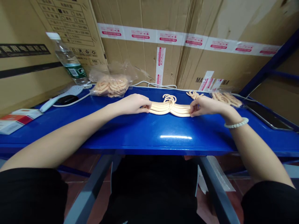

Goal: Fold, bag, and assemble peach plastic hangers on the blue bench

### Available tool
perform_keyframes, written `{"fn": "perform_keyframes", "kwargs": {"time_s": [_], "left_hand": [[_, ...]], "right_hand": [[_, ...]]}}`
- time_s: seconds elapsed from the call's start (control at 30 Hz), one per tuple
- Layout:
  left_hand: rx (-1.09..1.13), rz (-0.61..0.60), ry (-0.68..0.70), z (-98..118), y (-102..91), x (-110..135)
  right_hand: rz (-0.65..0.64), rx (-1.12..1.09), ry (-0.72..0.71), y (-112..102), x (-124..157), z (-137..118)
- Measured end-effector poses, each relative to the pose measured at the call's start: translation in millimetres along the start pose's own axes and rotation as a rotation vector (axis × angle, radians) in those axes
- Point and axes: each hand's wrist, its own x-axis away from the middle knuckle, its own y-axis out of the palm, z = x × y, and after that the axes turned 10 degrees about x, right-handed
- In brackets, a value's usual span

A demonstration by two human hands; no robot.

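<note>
Several beige, cord-like strips point(161, 108) lie side by side in a row across the blue table, with a slight pinch where two groups meet in the middle. My left hand point(137, 104) has thumb and fingers closed on their left end. At the right end, my right hand point(205, 105), with a pale beaded bracelet point(236, 123) on the wrist, pinches the strips too. Just behind the middle lies a small heap of curled beige strips point(170, 98). More loose beige pieces point(193, 94) lie behind my right hand, which partly hides them.
Behind my hands are a clear bag of beige rings point(112, 85), a bag of beige strips point(227, 98) and a white cable point(161, 85). A water bottle point(72, 63), brush point(62, 97) and box point(20, 119) stand left. A phone-like dark slab point(268, 114) lies right. Cardboard point(140, 56) walls the back.
</note>
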Motion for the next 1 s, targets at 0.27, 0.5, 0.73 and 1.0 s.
{"fn": "perform_keyframes", "kwargs": {"time_s": [0.27, 0.5, 0.73, 1.0], "left_hand": [[-0.099, 0.158, -0.017, -18.9, 22.3, -2.1], [-0.227, 0.16, -0.018, -22.6, 30.8, -6.9], [-0.247, 0.101, -0.003, -29.4, 27.0, -12.0], [-0.245, 0.139, -0.022, -42.8, 35.0, -7.8]], "right_hand": [[0.101, 0.018, 0.098, 1.9, -7.7, 7.4], [0.162, 0.019, 0.151, 2.8, -21.4, 19.6], [0.185, 0.051, 0.172, 2.9, -34.5, 30.0], [0.242, 0.132, 0.254, 8.9, -42.5, 25.0]]}}
